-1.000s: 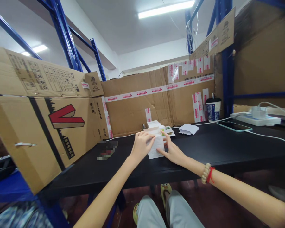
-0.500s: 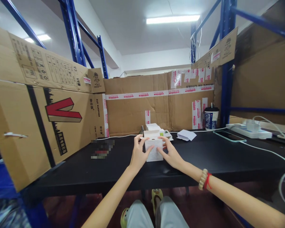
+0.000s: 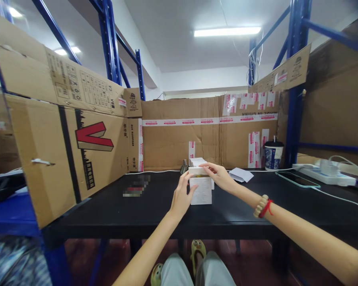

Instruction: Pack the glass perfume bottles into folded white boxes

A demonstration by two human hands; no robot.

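Note:
A small white carton with fine print on its near face stands upright on the black table. My left hand grips its left side, the thumb lying on the printed face. At the top of the carton, the fingers of my right hand hold the raised flap by its right end. A thin strip of yellowish colour shows at the opening under the flap. Behind the carton are more white boxes, partly hidden, with a small dark object beside them.
A folded white paper lies right of my hands. Further right are a lidded cup, a phone on a cable and a white power strip. Cardboard walls stand behind and at left. A blurred-out item lies on the table.
My right hand has moved from the carton's right side up to its top flap. The left hand keeps to the left side. The camera view has shifted.

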